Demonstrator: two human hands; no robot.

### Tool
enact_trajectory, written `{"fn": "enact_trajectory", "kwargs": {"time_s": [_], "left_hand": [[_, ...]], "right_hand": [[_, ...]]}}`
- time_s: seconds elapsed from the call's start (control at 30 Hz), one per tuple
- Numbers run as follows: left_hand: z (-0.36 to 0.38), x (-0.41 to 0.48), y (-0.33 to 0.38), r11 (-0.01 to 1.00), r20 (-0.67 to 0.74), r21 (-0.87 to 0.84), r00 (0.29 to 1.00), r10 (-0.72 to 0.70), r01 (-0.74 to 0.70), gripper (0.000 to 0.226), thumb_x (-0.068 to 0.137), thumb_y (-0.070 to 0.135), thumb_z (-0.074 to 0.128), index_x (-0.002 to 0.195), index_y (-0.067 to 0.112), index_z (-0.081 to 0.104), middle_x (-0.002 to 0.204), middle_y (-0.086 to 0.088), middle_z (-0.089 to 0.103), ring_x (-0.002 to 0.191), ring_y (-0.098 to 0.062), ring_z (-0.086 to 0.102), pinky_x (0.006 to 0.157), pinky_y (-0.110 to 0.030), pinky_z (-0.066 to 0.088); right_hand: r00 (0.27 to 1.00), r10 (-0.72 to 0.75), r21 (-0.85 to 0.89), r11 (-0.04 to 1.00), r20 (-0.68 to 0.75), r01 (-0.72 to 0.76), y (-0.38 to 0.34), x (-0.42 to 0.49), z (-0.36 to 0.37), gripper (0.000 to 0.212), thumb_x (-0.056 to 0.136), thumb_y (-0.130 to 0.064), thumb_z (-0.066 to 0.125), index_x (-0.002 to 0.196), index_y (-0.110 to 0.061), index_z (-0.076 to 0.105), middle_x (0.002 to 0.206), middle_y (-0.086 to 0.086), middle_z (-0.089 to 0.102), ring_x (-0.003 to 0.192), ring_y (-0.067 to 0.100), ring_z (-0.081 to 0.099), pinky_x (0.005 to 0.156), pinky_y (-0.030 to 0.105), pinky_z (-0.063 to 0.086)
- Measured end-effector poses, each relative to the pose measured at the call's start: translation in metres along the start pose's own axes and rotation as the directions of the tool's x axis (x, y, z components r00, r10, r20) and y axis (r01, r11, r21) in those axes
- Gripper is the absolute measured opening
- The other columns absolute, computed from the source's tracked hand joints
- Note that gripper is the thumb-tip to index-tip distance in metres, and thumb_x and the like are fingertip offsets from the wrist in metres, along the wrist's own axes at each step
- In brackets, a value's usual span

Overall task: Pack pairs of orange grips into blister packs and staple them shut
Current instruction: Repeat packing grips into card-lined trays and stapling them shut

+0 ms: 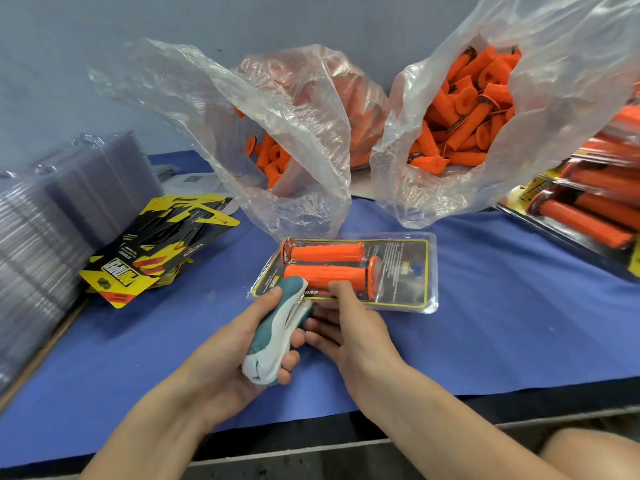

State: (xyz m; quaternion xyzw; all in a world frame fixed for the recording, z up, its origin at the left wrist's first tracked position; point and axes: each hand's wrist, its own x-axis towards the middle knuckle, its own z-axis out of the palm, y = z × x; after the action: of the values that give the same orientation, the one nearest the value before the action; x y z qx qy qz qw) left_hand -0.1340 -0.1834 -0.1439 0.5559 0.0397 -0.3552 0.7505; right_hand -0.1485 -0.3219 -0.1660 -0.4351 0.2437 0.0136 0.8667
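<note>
A clear blister pack [405, 271] sits near the middle of the blue-covered counter [502, 323], long side toward the front edge. Two orange grips [325, 252] are seated side by side inside it, over a black-and-yellow card. The person's left hand [228, 344] is wrapped around a teal-and-white stapler [277, 323], thumb on top and fingers curled beneath. The stapler's nose is set against the pack's near edge, close to its left corner. The right hand [353, 327] pinches that same near edge, thumb pressed on top beside the nearer grip and fingers tucked under. Behind the pack, two open plastic bags [304, 188] hold loose orange grips. A pile of printed cards [156, 251] and stacks of clear shells [41, 244] sit toward the left edge; filled packs [588, 209] are heaped at the right edge.
</note>
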Motion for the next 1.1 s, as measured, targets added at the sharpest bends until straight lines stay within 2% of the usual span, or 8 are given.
{"fn": "enact_trajectory", "kwargs": {"time_s": [0.17,0.37,0.53,0.67,0.77,0.87,0.97,1.1], "left_hand": [[0.002,0.0,-0.001,1.0,0.015,0.017,1.0,0.005,-0.005,0.038,0.089,0.049,0.058,0.096,0.017,0.076,0.075,-0.01,0.054,0.049,-0.018,0.051,0.042,-0.024,0.045],[0.002,0.002,-0.003,0.999,0.012,0.035,1.0,0.008,-0.008,0.039,0.087,0.051,0.058,0.098,0.018,0.076,0.074,-0.01,0.054,0.049,-0.018,0.05,0.042,-0.024,0.045],[0.004,0.006,-0.008,0.989,-0.069,0.145,0.997,0.045,-0.034,0.057,0.082,0.053,0.059,0.113,0.005,0.066,0.073,-0.011,0.055,0.051,-0.021,0.051,0.043,-0.027,0.044],[0.007,0.011,-0.011,0.976,-0.123,0.211,0.989,0.087,-0.059,0.063,0.077,0.056,0.059,0.108,0.002,0.064,0.07,-0.01,0.057,0.05,-0.021,0.052,0.043,-0.027,0.045],[0.007,0.014,-0.014,0.971,-0.129,0.227,0.986,0.102,-0.071,0.064,0.072,0.06,0.061,0.1,0.002,0.065,0.07,-0.013,0.057,0.05,-0.023,0.052,0.044,-0.028,0.046],[0.008,0.016,-0.016,0.958,-0.11,0.273,0.987,0.12,-0.086,0.059,0.075,0.062,0.06,0.083,0.004,0.066,0.069,-0.015,0.059,0.05,-0.023,0.053,0.044,-0.029,0.046],[0.012,0.015,-0.018,0.949,-0.099,0.297,0.985,0.141,-0.106,0.054,0.086,0.059,0.054,0.08,0.005,0.063,0.067,-0.012,0.059,0.049,-0.022,0.054,0.044,-0.028,0.047],[0.018,0.015,-0.018,0.937,-0.112,0.332,0.982,0.152,-0.107,0.051,0.096,0.051,0.048,0.077,0.004,0.057,0.057,-0.011,0.057,0.043,-0.021,0.052,0.041,-0.025,0.045]], "right_hand": [[0.998,0.021,0.053,0.998,0.067,-0.025,0.001,-0.001,-0.002,0.027,0.095,-0.02,0.05,0.086,-0.008,0.072,0.085,0.011,0.076,0.071,0.017,0.071,0.069,0.027,0.057],[0.993,0.01,0.068,0.998,0.115,-0.018,0.004,0.0,-0.005,0.025,0.097,-0.015,0.049,0.097,-0.004,0.072,0.094,0.011,0.077,0.08,0.017,0.073,0.073,0.024,0.06],[0.993,-0.011,0.063,0.998,0.116,0.003,0.005,0.001,-0.006,0.016,0.096,-0.009,0.054,0.093,-0.003,0.07,0.086,0.01,0.073,0.077,0.018,0.07,0.071,0.023,0.058],[0.992,-0.022,0.061,0.998,0.126,0.014,0.004,0.003,-0.007,0.015,0.096,-0.008,0.054,0.094,-0.003,0.068,0.087,0.012,0.072,0.079,0.019,0.069,0.072,0.023,0.058],[0.99,-0.014,0.049,0.999,0.138,0.008,0.007,0.002,-0.003,0.015,0.095,-0.013,0.057,0.083,-0.006,0.064,0.068,0.01,0.065,0.061,0.019,0.064,0.06,0.028,0.056],[0.985,0.045,0.005,0.999,0.164,-0.046,0.012,-0.001,0.003,0.033,0.091,-0.036,0.066,0.08,-0.005,0.06,0.05,0.007,0.038,0.035,0.019,0.041,0.036,0.027,0.039],[0.982,0.083,-0.094,0.993,0.171,-0.067,0.011,0.001,0.007,0.047,0.082,-0.051,0.071,0.089,-0.005,0.062,0.053,0.008,0.032,0.031,0.023,0.037,0.032,0.023,0.033],[0.996,0.06,-0.118,0.992,0.062,-0.052,0.009,0.003,0.009,0.049,0.084,-0.042,0.071,0.091,0.005,0.067,0.058,0.015,0.039,0.027,0.022,0.037,0.032,0.02,0.031]]}}
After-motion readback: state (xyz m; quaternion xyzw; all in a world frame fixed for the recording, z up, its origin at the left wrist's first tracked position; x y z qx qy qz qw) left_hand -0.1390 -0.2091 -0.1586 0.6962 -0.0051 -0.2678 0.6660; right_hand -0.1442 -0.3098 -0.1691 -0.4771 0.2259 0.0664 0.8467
